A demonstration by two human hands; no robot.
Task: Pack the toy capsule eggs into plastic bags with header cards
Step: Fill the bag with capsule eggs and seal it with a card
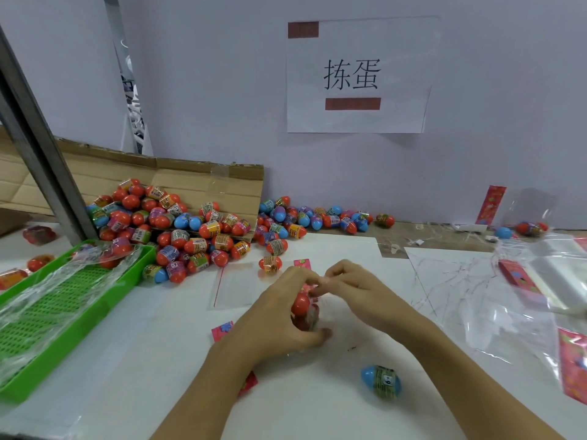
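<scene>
Glossy plastic eggs (pixel 178 230), crinkly clear film (pixel 495 315), matt cardboard (pixel 190 179), perforated green plastic tray (pixel 47 315).

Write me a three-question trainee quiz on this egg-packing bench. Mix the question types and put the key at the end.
1. True or false: the green tray sits on the person's right side.
2. Multiple choice: the lone egg lying nearest the camera has a cap that is A) red, B) blue, C) yellow.
3. Short answer: what are the left hand and the right hand working on together?

Key
1. False; it is on the left.
2. B.
3. A bagged red egg: the left hand grips it, and the right hand's fingers pinch the top by the header card.
</scene>
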